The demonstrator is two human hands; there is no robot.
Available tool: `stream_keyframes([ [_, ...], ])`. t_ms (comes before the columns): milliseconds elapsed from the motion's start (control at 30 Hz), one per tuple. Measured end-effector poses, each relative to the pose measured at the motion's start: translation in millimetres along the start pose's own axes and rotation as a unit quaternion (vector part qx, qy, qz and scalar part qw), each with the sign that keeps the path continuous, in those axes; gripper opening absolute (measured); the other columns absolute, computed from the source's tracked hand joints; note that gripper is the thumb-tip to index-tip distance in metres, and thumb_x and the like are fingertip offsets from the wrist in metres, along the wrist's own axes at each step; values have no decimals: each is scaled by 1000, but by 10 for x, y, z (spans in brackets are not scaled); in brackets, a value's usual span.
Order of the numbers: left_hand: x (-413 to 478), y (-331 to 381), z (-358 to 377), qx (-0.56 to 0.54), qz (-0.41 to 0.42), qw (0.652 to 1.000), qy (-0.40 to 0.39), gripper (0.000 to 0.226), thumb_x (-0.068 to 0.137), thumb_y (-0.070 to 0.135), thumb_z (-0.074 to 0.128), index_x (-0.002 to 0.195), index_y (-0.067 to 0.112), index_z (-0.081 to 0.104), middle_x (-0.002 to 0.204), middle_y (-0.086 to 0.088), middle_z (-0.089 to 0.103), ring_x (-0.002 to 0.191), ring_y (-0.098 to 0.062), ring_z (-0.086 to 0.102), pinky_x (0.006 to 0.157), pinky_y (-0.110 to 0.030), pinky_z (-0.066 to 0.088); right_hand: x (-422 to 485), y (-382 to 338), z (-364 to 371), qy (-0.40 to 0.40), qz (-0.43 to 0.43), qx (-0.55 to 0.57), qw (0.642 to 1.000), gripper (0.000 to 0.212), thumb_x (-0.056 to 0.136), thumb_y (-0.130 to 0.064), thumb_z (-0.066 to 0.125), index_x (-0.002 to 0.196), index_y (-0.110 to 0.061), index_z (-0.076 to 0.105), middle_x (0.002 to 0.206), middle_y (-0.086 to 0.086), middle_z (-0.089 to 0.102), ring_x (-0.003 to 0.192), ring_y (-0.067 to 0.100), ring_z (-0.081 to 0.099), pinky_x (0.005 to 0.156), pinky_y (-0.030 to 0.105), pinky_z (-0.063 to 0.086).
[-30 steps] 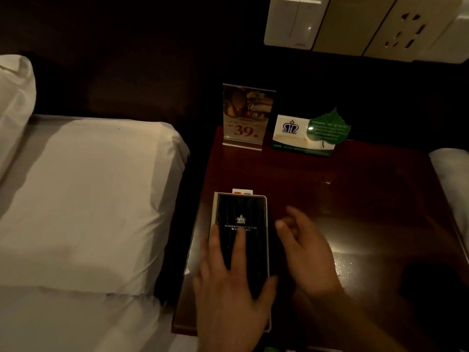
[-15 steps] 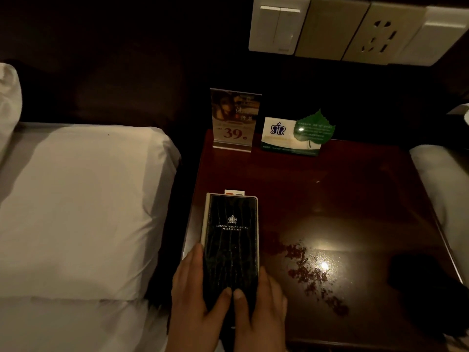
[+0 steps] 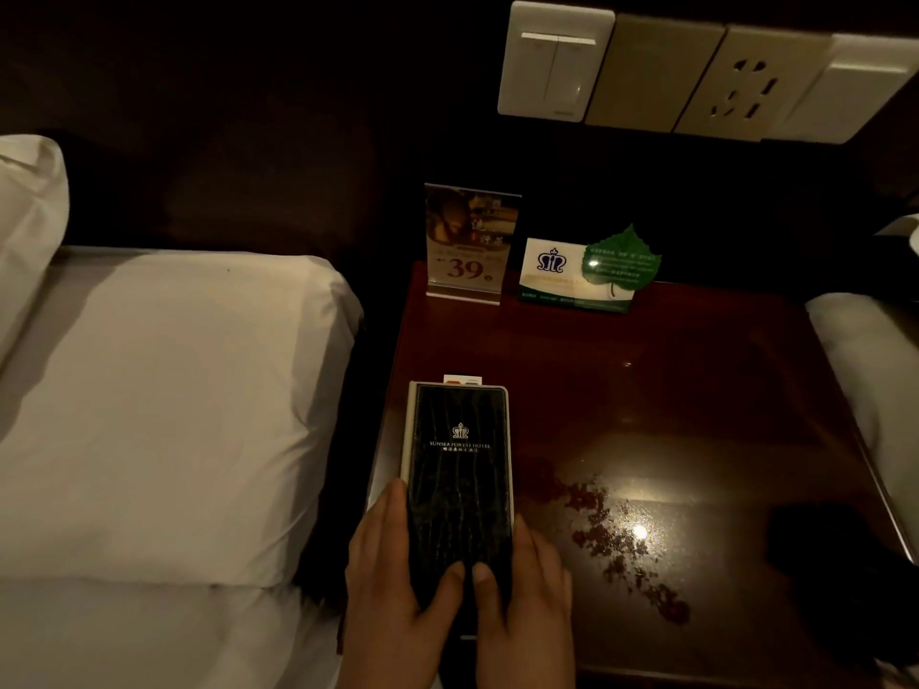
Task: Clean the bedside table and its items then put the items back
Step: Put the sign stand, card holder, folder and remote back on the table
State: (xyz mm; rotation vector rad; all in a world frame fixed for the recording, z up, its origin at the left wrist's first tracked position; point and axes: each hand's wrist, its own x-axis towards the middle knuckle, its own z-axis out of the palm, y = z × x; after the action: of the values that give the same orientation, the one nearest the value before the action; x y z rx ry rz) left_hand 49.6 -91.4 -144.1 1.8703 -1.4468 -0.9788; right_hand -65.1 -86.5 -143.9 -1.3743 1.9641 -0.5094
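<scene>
Both hands, left (image 3: 393, 579) and right (image 3: 522, 594), are gripping the near end of the black folder (image 3: 460, 469), which is lying flat at the surface's (image 3: 646, 390) left edge beside the bed (image 3: 164, 415).

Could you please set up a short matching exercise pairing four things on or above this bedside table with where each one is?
Things:
1. black folder
2. price stand
3. leaf-shaped card
4. wall socket

Places:
A. on the wall above the table
B. at the table's back edge, left of the white logo card
C. at the table's front left, between both hands
D. leaning at the right end of the white logo card

Pairs: 1-C, 2-B, 3-D, 4-A
</scene>
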Motion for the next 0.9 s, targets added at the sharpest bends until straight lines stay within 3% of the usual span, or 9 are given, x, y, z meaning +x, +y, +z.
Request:
stream_keyframes([
  [200,-7,-27,22,-7,-2,1000,17,94,68,62,49,150,37,13,157,4,34,144,-14,26,117,-41,26,21,60,-14,-6,-25,-5,1000,65,94,-35,54,150,-27,23,147,-11,30,124,7,28,105,17,26],
  [333,-5,-56,30,4,-6,1000,18,94,69,63,50,152,39,12,157,5,33,144,-13,26,118,-46,28,16,72,-18,2,-39,3,999,64,93,-33,55,150,-27,25,146,-11,34,124,7,30,105,20,29],
  [800,-6,-11,75,30,-16,997,64,91,77,65,46,155,22,29,151,-3,45,137,-23,38,110,-52,38,29,98,-10,0,-32,19,999,58,94,-37,53,148,-31,31,143,-12,35,125,7,32,107,23,32],
  [900,-11,-20,70,27,-13,998,60,85,83,56,57,155,23,28,150,-2,45,136,-22,40,110,-51,39,20,94,-13,-2,-37,20,999,58,95,-38,51,148,-32,29,143,-12,35,125,8,33,106,25,34],
])
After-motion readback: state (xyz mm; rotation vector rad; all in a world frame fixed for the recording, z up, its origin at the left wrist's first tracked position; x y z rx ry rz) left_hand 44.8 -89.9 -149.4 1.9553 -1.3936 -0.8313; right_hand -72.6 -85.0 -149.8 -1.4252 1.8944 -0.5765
